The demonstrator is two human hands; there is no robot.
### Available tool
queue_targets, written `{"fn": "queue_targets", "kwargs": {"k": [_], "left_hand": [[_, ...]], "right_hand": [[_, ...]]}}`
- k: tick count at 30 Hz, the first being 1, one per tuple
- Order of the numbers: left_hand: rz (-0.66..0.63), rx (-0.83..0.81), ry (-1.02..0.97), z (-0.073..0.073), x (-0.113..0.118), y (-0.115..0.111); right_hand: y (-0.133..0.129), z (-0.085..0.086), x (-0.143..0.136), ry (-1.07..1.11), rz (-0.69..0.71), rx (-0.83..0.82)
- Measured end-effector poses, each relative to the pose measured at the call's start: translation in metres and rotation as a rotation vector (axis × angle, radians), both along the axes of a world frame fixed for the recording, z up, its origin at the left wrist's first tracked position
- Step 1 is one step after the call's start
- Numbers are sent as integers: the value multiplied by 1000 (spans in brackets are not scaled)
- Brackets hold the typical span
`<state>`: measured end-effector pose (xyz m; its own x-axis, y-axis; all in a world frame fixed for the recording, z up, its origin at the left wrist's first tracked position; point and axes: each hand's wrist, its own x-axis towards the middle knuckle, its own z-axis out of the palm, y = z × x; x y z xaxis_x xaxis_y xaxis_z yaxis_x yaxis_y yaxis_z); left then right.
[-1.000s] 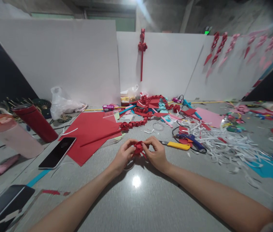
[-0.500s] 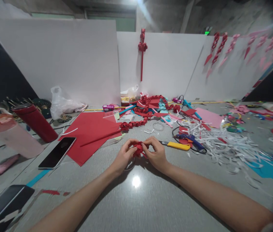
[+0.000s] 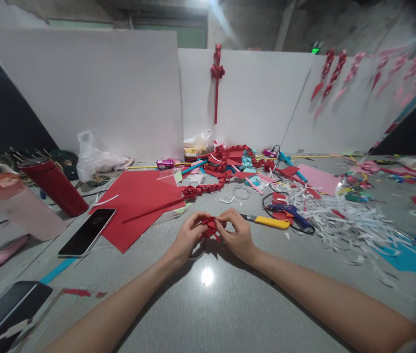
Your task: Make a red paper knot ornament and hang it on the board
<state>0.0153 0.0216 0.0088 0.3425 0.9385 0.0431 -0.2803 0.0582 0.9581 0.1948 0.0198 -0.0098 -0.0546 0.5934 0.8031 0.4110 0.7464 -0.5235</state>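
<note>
Between my two hands is a small folded red paper piece (image 3: 210, 227), its strips bent into loops, held just above the grey table. My left hand (image 3: 190, 236) pinches its left side with thumb and forefinger. On the other side, my right hand (image 3: 236, 234) grips it between thumb and fingertips. Parts of the piece are hidden behind the fingers. A grey ring of tape or wire (image 3: 197, 250) lies under my left hand. Just right of my right hand rests a yellow utility knife (image 3: 272, 222), with a blue glue gun (image 3: 293, 215) beyond it.
Red paper sheets (image 3: 134, 206) and a phone (image 3: 88, 233) lie to the left, near a red tumbler (image 3: 55, 189) and a pink jug (image 3: 16, 206). Ahead coils a red paper chain (image 3: 210, 187). White paper shreds (image 3: 325, 215) pile up on the right. White boards (image 3: 248, 98) stand behind.
The red paper piece has turned slightly between my fingers, and a thin strip end now points down to the right. Both hands stay in nearly the same place.
</note>
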Motion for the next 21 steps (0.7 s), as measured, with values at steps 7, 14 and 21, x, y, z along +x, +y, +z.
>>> {"fn": "queue_targets", "kwargs": {"k": [7,14,21], "left_hand": [[10,17,46,-3,1,-1],[-43,-64,-55,-3,3,-2],[-6,-11,10,-8,4,2]], "right_hand": [[0,1,0,18,13,1],[1,0,0,22,18,-4],[0,0,1,24,29,5]]}}
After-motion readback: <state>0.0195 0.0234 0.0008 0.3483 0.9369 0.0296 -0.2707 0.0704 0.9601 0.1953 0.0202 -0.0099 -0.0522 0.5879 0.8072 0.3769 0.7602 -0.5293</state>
